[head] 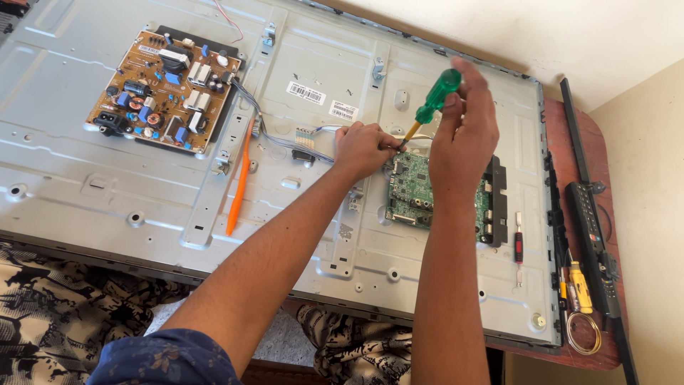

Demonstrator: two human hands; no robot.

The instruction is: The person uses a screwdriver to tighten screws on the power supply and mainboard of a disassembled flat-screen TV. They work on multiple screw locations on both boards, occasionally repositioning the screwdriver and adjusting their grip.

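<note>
Right hand [464, 135] is wrapped around the translucent green handle of a screwdriver [432, 102], fingers closed on it, yellow shaft angled down-left with the tip at the upper left corner of the green main circuit board [412, 192], centre-right of frame. Left hand [365, 147] sits just left of the tip, fingers pinched together on a thin white lead or connector at that board corner; what exactly it pinches is hidden by the knuckles.

Step in hand, as I read it: working a fastener or connector at the board's top edge, one hand steadying while the other drives. Next move likely needs the tip kept square on its seat and the wires held off the shaft; seat itself is not visible.

Around it:
- Grey sheet-metal back panel of a flat screen [85, 185] fills most of the frame, lying flat.
- Orange plastic pry tool [238, 187] lies on the panel, left of the left forearm.
- Grey and blue ribbon wires [279, 140] run from the left hand toward the upper left.
- Brown power supply board with blue and black components [162, 90], upper left.
- Small red and black screwdriver [519, 246] lies right of the green board.
- Yellow-handled tool [580, 286] and coil of solder wire [583, 333], lower right on the red-brown table edge [586, 150].
- Black remote control [588, 224] at the right edge.

In the way: both forearms cross the panel and cover the board's lower left; loose wires crowd the tip.
</note>
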